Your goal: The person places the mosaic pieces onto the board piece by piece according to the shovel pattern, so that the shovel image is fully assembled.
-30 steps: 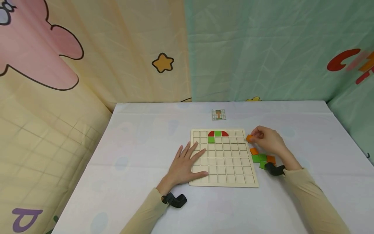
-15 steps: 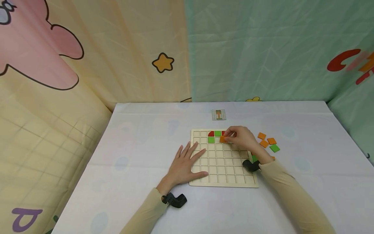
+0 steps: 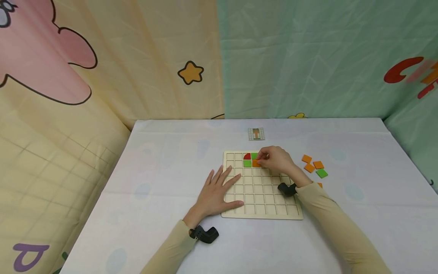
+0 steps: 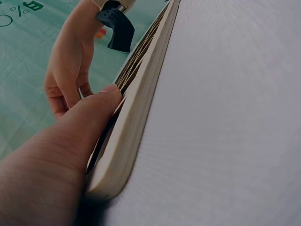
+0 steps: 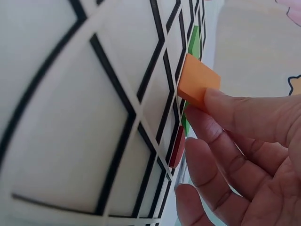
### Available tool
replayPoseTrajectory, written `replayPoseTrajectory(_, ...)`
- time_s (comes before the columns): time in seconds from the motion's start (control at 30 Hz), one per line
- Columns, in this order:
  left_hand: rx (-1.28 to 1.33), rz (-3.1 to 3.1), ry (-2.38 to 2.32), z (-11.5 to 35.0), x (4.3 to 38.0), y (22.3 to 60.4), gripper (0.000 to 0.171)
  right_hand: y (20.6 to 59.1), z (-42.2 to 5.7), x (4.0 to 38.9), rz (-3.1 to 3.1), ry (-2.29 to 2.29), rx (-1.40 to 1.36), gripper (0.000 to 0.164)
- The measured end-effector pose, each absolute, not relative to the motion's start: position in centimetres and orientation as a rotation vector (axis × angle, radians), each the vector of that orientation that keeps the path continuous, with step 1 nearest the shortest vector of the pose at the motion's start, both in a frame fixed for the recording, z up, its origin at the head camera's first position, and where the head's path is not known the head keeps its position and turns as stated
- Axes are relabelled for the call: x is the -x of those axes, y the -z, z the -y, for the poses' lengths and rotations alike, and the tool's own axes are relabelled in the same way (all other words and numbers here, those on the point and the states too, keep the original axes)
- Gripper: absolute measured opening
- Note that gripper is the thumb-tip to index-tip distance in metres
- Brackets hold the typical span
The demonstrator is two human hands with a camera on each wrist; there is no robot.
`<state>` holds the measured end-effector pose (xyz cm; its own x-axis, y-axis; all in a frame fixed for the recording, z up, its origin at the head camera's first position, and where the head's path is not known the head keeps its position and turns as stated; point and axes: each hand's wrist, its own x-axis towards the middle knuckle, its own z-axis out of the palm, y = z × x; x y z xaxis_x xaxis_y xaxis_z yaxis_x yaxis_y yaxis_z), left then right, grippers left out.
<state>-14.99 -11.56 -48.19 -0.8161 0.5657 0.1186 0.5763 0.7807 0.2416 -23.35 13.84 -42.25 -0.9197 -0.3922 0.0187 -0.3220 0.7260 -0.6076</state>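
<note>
My right hand (image 3: 275,158) pinches an orange square tile (image 5: 198,81) between thumb and fingers. In the right wrist view one tile edge meets the wooden grid board while the rest tilts up from it. The head view has that tile in the second row, right of a green tile (image 3: 247,163). A red rounded tile (image 3: 247,156) and another green tile (image 3: 254,156) lie in the top row; a second red tile (image 5: 178,147) shows in the right wrist view. With spread fingers, my left hand (image 3: 213,194) rests on the left side of the grid board (image 3: 263,211).
Loose orange tiles (image 3: 309,168) and a green tile (image 3: 321,173) lie on the white table right of the board. A small pattern card (image 3: 256,134) lies behind the board. Printed curtains hang beyond the table.
My right hand picked up an orange tile at the right of the board and carried it left to the second row. Loose tiles beside the board were spread apart. My left hand stayed put.
</note>
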Motion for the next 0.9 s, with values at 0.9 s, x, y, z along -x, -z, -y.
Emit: replayPoseTrajectory(0.9,0.934,2.94,0.401,11.6,15.1,48.3,0.084,42.2,-17.1,21.4,-2.824,0.92,0.643,0.015)
